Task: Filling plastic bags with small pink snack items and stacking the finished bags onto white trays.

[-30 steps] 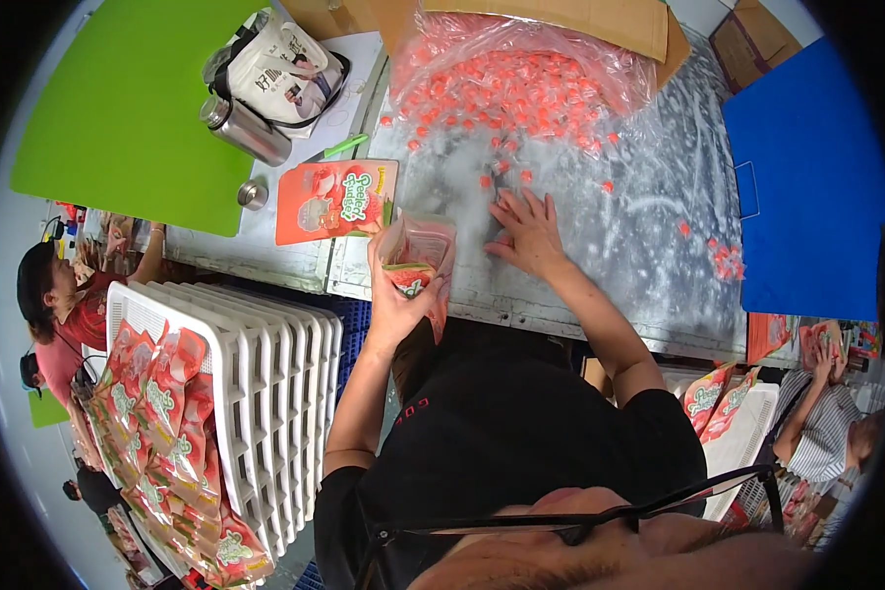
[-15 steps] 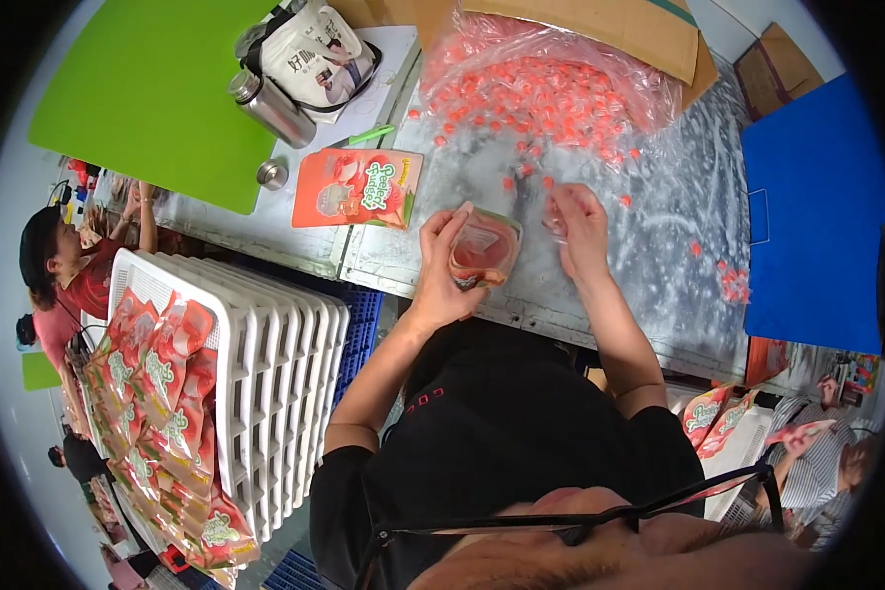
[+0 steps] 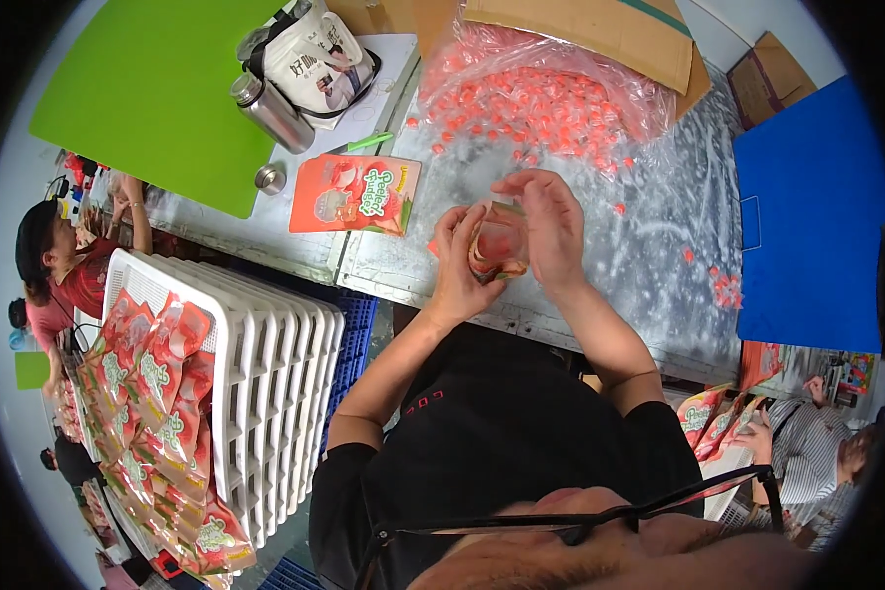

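Note:
My left hand [image 3: 459, 261] is wrapped round a stand-up pouch [image 3: 500, 248], held over the table with its mouth spread and its clear, pinkish inside showing. Beside the pouch's right rim is my right hand [image 3: 553, 228], its fingers stretched and slightly curved over the mouth; I see nothing held in it. Small red wrapped candies [image 3: 560, 98] are heaped in a clear plastic bag [image 3: 649, 108] that spills from a cardboard box [image 3: 600, 34]. A flat red printed pouch [image 3: 356, 194] lies left of my hands.
A stack of white crates [image 3: 285, 393] stands at my left, with filled pouches [image 3: 167, 413] on top. A steel bottle [image 3: 273, 113], its cap [image 3: 269, 178], a green-handled knife [image 3: 369, 142] and a white bag [image 3: 315, 64] sit beyond. A blue panel [image 3: 811, 216] rises at right. Other people work on both sides.
My right hand has come left from the loose candies to the pouch's mouth, and its pinched fingers have straightened. The pouch has shifted slightly right. Fewer loose candies lie near my hands.

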A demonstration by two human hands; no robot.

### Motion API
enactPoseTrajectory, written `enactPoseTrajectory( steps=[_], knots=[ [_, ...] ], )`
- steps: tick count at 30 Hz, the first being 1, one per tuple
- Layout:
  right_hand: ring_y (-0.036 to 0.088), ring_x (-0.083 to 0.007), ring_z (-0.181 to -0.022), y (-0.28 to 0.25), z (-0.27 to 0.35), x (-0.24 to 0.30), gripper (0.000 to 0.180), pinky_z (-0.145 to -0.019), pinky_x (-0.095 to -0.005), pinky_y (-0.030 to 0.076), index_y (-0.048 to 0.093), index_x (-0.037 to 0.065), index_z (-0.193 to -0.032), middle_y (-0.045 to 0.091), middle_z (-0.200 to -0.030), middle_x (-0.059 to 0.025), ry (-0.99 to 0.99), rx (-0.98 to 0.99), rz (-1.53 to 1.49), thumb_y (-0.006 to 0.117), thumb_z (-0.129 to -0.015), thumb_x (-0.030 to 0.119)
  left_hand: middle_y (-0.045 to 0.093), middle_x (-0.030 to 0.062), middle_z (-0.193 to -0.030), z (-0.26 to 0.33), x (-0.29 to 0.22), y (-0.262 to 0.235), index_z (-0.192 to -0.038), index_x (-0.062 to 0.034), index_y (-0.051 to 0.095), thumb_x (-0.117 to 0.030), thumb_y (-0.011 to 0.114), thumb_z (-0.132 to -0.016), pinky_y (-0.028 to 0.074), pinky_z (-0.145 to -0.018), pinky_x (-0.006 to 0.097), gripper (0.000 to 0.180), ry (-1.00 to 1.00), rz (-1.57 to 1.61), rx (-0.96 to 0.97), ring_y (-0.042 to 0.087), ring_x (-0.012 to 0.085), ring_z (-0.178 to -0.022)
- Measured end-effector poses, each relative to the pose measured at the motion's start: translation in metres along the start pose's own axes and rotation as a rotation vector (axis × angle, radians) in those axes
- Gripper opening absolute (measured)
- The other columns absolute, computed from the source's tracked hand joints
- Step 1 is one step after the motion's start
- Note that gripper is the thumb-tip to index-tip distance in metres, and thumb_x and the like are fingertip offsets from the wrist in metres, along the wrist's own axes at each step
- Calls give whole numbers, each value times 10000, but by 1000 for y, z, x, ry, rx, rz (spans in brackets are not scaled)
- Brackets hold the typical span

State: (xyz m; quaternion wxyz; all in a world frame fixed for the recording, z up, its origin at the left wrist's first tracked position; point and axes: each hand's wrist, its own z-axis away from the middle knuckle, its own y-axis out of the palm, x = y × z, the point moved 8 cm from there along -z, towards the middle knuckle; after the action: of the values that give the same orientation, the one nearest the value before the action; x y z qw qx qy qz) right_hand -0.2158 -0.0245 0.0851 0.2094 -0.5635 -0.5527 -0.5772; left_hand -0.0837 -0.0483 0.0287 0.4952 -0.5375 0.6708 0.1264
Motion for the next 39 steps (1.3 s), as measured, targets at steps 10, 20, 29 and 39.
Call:
enactPoseTrajectory(
  steps=[10, 20, 29, 39],
  knots=[
    [619, -260, -873, 17, 35, 12, 264, -687, -348, 532, 668, 71, -969, 630, -969, -79, -463, 613, 1122, 733, -718, 27, 280, 220, -1451, 26, 30, -18, -1521, -46, 125, -329, 999, -383, 341, -1100, 474, 1462, 4, -116, -220, 341, 371, -1335],
    [611, -236, -960, 44, 41, 40, 303, -834, -372, 504, 662, 88, -896, 640, -964, -35, -553, 750, 1287, 769, -616, 48, 532, 114, -1400, 0, 45, -20, -1504, -38, 364, 1, 899, -516, 398, -1088, 351, 1125, -278, 448, 365, 495, 202, -1290],
    [627, -240, -987, 35, 36, 1, 394, -815, -375, 498, 675, 89, -1027, 670, -1006, -36, -379, 954, 1535, 805, -659, 135, 698, 64, -1085, 16, 60, -5, -1256, 15, 631, 47, 742, -763, 535, -866, 289, 506, -346, 502, 240, 644, 134, -993],
    [621, -87, -804, -41, 35, -49, 251, -706, -237, 503, 653, 1, -1130, 687, -975, -17, 131, 193, 381, 712, -895, 67, 701, 72, -1125, 11, 51, -27, -1079, 39, 707, -37, 663, -917, 521, -864, 285, 184, -416, 619, 50, 628, 114, -987]
  ],
)
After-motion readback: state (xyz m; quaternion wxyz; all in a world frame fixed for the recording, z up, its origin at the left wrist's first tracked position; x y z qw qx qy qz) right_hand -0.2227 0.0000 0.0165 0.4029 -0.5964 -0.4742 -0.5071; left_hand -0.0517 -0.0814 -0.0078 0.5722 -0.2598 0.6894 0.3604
